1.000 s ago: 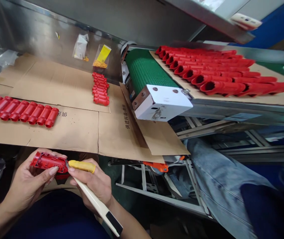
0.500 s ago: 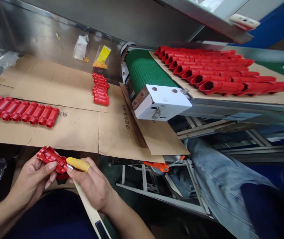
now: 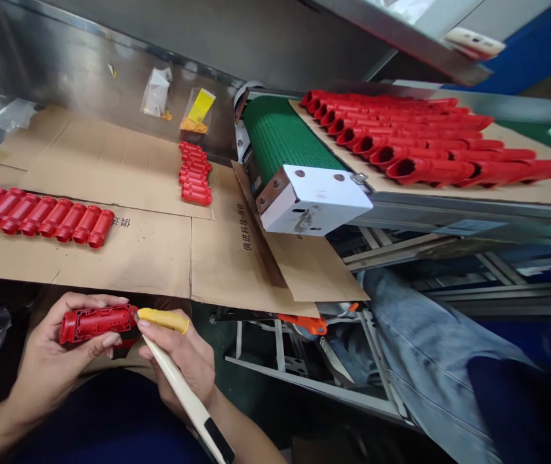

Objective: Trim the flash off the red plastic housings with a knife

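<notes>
My left hand (image 3: 57, 348) is wrapped round a red plastic housing (image 3: 98, 323), whose recessed, ribbed face is turned up. Closed round a long cream-handled tool (image 3: 178, 380) is my right hand (image 3: 183, 354), with a yellow cover (image 3: 164, 319) on one finger. The tool's tip is at the right end of the housing, partly hidden by the fingers. Beyond my hands, a row of red cylinders (image 3: 65, 219) lies on the cardboard (image 3: 149, 251), and a smaller group of red parts (image 3: 195, 174) lies farther back.
A green conveyor belt (image 3: 289, 135) with a white end block (image 3: 316, 200) stands right of the cardboard. Rows of red tubes (image 3: 430, 142) lie beside it. Small bags (image 3: 198, 109) rest at the back. A person's denim-covered leg (image 3: 415, 348) is at the right.
The red housing has turned in my left hand and now lies more level, its recessed face showing. My right hand and the tool have shifted slightly right.
</notes>
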The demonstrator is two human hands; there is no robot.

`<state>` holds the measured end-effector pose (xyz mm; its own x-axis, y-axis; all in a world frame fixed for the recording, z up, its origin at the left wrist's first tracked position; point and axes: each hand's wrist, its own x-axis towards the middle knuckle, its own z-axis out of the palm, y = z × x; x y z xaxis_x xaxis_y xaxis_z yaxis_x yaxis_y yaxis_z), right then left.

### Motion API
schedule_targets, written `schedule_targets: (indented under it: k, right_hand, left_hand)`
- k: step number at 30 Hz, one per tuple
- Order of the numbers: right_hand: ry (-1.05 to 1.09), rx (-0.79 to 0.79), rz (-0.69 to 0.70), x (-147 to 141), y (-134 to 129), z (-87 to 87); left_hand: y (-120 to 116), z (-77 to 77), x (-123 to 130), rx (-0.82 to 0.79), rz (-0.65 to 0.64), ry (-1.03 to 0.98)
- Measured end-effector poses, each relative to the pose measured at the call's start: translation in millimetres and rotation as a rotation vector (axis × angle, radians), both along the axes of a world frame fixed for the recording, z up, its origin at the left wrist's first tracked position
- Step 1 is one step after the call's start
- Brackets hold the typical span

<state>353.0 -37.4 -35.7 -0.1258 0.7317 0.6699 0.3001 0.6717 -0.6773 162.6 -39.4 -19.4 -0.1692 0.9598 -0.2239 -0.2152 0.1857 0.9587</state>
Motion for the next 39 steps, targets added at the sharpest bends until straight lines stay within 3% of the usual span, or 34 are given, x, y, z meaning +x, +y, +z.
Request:
schedule_targets:
  k: [6, 15, 19, 23, 26, 28, 30, 32, 34, 37, 39]
  right_hand:
    - [0.008, 0.084, 0.01, -6.7, 2.5, -5.8]
    - [-0.059, -0.008, 0.023, -4.3, -0.7, -5.9]
    - [-0.079, 0.032, 0.078, -5.9, 1.9, -8.6]
    - [-0.042, 0.035, 0.059, -6.9, -0.3, -9.5]
    - [0.067, -0.06, 0.027, -6.7, -4.3, -9.4]
    - [0.245, -0.222, 0.033, -5.8, -4.9, -8.9]
    - [0.444, -0.403, 0.114, -3.9, -3.3, -7.1]
    - [0.522, -0.479, 0.193, -1.2, -1.0, -4.0]
    - [0.397, -0.413, 0.166, 0.9, -0.1, -0.6]
    - [0.12, -0.175, 0.035, 0.9, -1.9, 1.3]
    - [0.046, -0.055, 0.014, -1.2, -3.4, -0.2]
  left_hand:
    - [-2.4, -1.0, 0.1, 0.047, -0.012, 0.058]
    - [-1.7, 2.2, 4.3, 0.133, 0.031, 0.124]
    - [-4.6, 2.3, 8.1, 0.21, 0.072, 0.184]
    - [-6.4, 5.4, 9.7, 0.131, 0.088, 0.159]
    - [-5.0, 7.3, 8.1, 0.055, 0.07, 0.091]
    - [-3.2, 6.3, 6.2, 0.016, 0.052, 0.04]
    - [-1.3, 3.9, 4.4, -0.003, 0.028, -0.028]
    - [-0.1, 1.6, 3.3, -0.003, 0.01, -0.073]
    - [0.2, 0.7, 3.1, -0.005, 0.014, -0.053]
    - [-0.7, 2.4, 4.6, 0.017, 0.03, 0.033]
    - [-1.5, 4.7, 6.2, 0.064, 0.039, 0.072]
